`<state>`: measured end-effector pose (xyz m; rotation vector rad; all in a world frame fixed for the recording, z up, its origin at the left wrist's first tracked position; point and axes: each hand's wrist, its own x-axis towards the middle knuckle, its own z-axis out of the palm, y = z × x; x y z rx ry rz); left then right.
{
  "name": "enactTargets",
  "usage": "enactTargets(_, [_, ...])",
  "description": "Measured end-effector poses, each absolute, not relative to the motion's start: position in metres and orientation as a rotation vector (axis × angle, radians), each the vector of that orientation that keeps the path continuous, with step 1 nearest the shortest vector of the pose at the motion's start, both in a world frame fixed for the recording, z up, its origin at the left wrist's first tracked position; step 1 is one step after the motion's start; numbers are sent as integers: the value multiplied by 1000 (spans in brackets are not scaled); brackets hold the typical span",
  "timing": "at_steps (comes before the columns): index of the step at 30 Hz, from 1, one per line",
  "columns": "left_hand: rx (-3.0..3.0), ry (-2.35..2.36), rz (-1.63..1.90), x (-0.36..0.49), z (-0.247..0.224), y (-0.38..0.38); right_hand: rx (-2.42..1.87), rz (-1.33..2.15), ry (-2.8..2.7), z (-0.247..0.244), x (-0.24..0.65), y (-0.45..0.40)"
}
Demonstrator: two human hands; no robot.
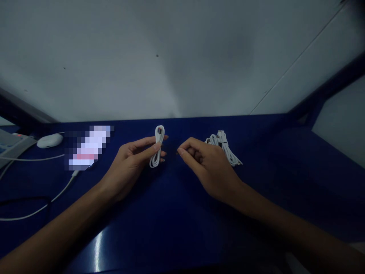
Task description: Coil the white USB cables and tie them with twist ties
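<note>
My left hand grips a white USB cable, folded into a narrow bundle, between thumb and fingers. The bundle stands nearly upright, its metal plug showing near the top loop. A short distance to the right, my right hand is closed, thumb and forefinger pinched together. A tiny dark bit shows at those fingertips, too small to name. Behind the right hand lie more bundled white cables, one with a dark tie around it; the hand partly hides them.
On the left a phone with a blurred-out screen lies plugged into a white charging cord. Beside it are a white rounded case and a power strip. A pale wall rises behind the blue table.
</note>
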<state>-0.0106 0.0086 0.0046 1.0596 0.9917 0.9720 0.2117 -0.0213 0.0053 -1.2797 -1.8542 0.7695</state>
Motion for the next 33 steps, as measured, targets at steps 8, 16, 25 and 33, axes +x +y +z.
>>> enactTargets(8, [1033,952,908,-11,5,7,-1248,823,-1835,9,209,-22])
enactTargets(16, [1043,876,870,-10,2,6,-1205,1032,-1722,11,207,-22])
enactTargets(25, [1033,857,847,-13,1,6,-1197,936,-1753,8,207,-20])
enactTargets(33, [1053,856,835,-12,3,5,-1169,619,-1905,6,206,-21])
